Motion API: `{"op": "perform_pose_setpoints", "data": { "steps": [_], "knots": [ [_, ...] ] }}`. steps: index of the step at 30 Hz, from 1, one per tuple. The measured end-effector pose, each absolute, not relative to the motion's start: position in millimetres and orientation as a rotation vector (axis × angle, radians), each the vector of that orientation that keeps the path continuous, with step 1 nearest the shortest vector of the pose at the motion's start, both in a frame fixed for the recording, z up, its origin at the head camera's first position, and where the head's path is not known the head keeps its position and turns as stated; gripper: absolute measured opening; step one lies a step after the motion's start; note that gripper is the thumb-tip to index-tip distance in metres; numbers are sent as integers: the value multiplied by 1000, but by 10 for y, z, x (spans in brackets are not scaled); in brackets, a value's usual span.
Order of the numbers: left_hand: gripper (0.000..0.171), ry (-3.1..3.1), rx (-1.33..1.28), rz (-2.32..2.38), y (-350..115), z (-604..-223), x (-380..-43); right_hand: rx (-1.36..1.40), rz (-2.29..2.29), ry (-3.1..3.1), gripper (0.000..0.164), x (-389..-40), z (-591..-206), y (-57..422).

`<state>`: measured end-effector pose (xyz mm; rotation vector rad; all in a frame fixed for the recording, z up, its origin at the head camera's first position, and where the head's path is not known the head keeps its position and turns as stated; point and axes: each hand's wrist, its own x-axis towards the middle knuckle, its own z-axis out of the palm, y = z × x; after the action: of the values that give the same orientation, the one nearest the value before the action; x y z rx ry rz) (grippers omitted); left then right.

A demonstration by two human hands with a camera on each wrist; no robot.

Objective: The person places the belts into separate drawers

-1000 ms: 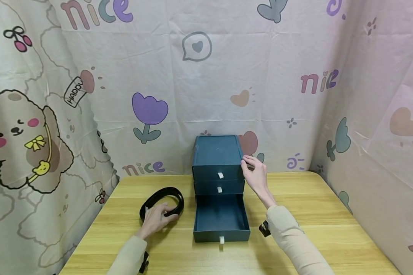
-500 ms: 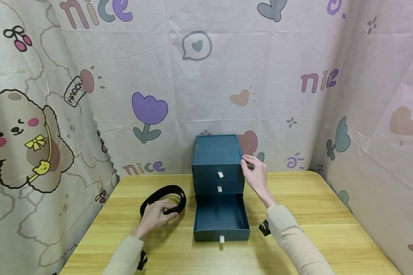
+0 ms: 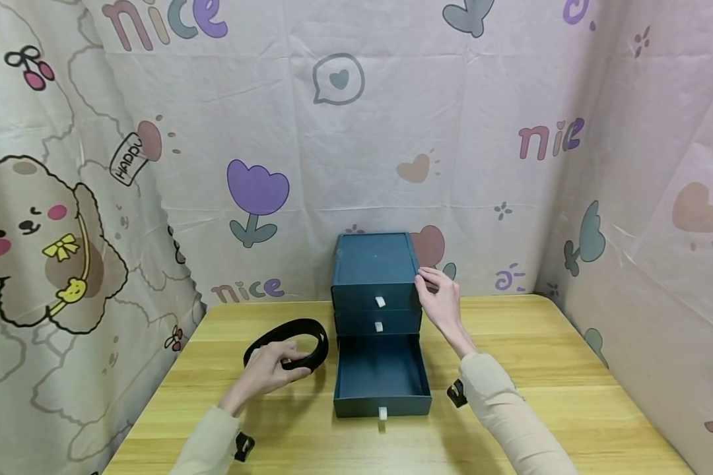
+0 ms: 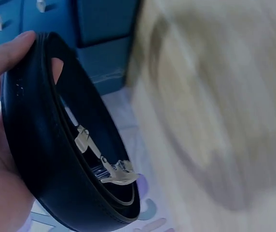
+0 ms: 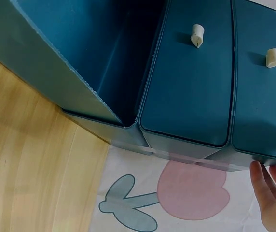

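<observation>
A black belt (image 3: 317, 357), coiled into a loop, is held by my left hand (image 3: 269, 368) above the table, left of a dark blue drawer box (image 3: 377, 258). In the left wrist view, thumb and fingers grip the band of the belt (image 4: 34, 121), and its silver metal buckle (image 4: 118, 174) shows inside the loop. The box's bottom drawer (image 3: 356, 408) is pulled out with a bare inside; the two drawers above it are closed. My right hand (image 3: 442, 302) rests its fingertips on the box's upper right side, as the right wrist view also shows at the top drawer (image 5: 261, 96).
The box stands near the back of a light wooden table (image 3: 529, 356). Behind and beside it hangs a pale printed cloth (image 3: 356, 152). White pull tabs stick out of the drawer fronts, such as the bottom tab (image 3: 383, 413).
My left hand has lifted the belt off the table and moved it slightly right, toward the open drawer. The right hand and the box have stayed in place.
</observation>
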<state>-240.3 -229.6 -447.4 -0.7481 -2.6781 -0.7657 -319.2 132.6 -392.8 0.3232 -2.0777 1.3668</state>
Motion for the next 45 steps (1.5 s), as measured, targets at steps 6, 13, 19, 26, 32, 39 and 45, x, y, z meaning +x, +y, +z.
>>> {"op": "perform_pose_setpoints", "data": {
  "steps": [6, 13, 19, 26, 32, 39, 45],
  "knots": [
    [27, -2694, -832, -764, -2200, -4317, -2308, 329, 1375, -2075, 27, -3194, -3923, 1328],
    [24, -2724, -903, -710, -2038, -4215, -2215, 330, 1381, -2080, 27, -3191, -3923, 1327],
    [26, -2705, -1002, -737, -1912, -4206, -2205, 322, 1388, -2088, 28, -3185, -3920, 1323],
    [31, -2715, -1081, -778, -1801, -4192, -2203, 314, 1381, -2091, 28, -3182, -3915, 1323],
    [33, -2742, -1124, -767, -1706, -4164, -2165, 312, 1381, -2095, 28, -3176, -3914, 1321],
    [33, -2771, -1124, -705, -1599, -4139, -2124, 313, 1382, -2093, 28, -3174, -3916, 1320],
    [33, -2778, -1163, -720, -1480, -4139, -2189, 317, 1382, -2091, 28, -3172, -3915, 1319]
  ]
}}
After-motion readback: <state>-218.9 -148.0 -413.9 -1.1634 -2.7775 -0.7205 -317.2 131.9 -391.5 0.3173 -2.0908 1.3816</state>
